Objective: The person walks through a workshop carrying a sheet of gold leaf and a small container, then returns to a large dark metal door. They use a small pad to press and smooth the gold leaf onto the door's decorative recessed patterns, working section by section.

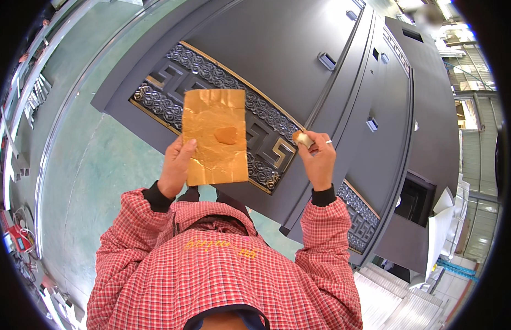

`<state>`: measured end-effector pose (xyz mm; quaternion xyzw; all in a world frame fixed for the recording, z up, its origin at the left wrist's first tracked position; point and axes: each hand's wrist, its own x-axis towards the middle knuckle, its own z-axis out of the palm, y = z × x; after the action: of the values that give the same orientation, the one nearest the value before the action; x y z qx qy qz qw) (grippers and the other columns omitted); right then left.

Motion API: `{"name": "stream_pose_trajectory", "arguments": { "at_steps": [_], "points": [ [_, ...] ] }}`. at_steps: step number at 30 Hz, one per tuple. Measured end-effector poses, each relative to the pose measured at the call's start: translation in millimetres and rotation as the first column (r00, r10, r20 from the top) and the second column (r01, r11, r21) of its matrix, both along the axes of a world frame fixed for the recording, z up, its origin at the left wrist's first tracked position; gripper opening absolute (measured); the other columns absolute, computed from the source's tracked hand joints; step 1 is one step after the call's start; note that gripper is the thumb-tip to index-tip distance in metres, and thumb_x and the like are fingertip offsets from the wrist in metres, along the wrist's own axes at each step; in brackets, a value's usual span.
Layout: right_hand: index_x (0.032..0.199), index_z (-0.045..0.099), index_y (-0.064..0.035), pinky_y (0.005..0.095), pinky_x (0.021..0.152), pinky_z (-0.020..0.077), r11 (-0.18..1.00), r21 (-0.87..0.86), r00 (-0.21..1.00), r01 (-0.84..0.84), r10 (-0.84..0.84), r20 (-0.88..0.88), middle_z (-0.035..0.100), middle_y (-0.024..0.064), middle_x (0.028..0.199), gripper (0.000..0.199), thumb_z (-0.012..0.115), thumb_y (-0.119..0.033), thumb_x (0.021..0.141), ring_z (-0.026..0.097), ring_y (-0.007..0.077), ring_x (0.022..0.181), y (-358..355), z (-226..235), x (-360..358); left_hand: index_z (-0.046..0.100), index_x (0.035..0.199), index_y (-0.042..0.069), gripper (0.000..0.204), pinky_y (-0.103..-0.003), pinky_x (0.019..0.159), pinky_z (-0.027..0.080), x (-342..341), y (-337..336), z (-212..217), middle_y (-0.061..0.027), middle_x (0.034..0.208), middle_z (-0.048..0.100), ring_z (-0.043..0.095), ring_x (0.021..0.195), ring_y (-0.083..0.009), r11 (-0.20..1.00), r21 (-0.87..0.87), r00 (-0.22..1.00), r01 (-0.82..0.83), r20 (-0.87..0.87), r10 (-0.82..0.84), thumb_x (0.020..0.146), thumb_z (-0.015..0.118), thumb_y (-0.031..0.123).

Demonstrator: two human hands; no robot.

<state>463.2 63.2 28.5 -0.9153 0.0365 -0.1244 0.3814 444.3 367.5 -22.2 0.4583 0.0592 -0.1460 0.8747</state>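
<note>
My left hand (176, 166) grips the lower left edge of a rectangular gold-coloured board (214, 110), thumb on its front. A wet-looking dab of orange-gold paint (226, 135) lies on the board's wrinkled surface. Between the thumb and fingers of my right hand (320, 163) is a small pale sponge-like pad (304, 140) with an orange-gold end. Behind both hands a dark grey door panel (266, 49) carries a recessed ornamental strip (266, 118) with silvery scrolls and raised key shapes. Gold colours the strip's border and one key shape (281, 152) near my right hand; the board hides part of the strip.
Right of this panel is another grey door panel (365, 159) with a similar ornamental strip (357, 214). A square opening (414, 199) shows in the dark piece farther right. Green floor (96, 181) extends on the left, with metal lengths (38, 91) and a red device (19, 237) beyond.
</note>
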Motion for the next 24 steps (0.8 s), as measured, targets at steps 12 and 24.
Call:
{"name": "stream_pose_trajectory", "arguments": {
  "at_steps": [12, 24],
  "points": [
    [0.088, 0.066, -0.007, 0.0358, 0.065, 0.0478, 0.99, -0.098, 0.988, 0.099, -0.109, -0.112, 0.056, 0.0092, 0.084, 0.017, 0.066, -0.01, 0.071, 0.058, 0.0262, 0.071, -41, -143, 5, 0.042, 0.128, -0.002, 0.035, -0.029, 0.088, 0.047, -3, -7, 7, -0.0079, 0.119, 0.056, 0.057, 0.103, -0.0154, 0.991, 0.096, 0.993, -0.095, -0.064, 0.101, 0.097, 0.04, 0.014],
    [0.085, 0.066, -0.007, 0.0375, 0.066, 0.0489, 0.989, -0.097, 0.979, 0.112, -0.127, -0.161, 0.057, 0.0108, 0.087, 0.014, 0.064, -0.006, 0.071, 0.059, 0.0297, 0.074, -35, -135, 11, 0.042, 0.128, -0.002, 0.035, -0.028, 0.088, 0.047, 3, -17, 11, -0.0083, 0.119, 0.056, 0.058, 0.102, -0.015, 0.988, 0.118, 0.992, -0.101, -0.066, 0.11, 0.097, 0.039, 0.014]
  ]
}}
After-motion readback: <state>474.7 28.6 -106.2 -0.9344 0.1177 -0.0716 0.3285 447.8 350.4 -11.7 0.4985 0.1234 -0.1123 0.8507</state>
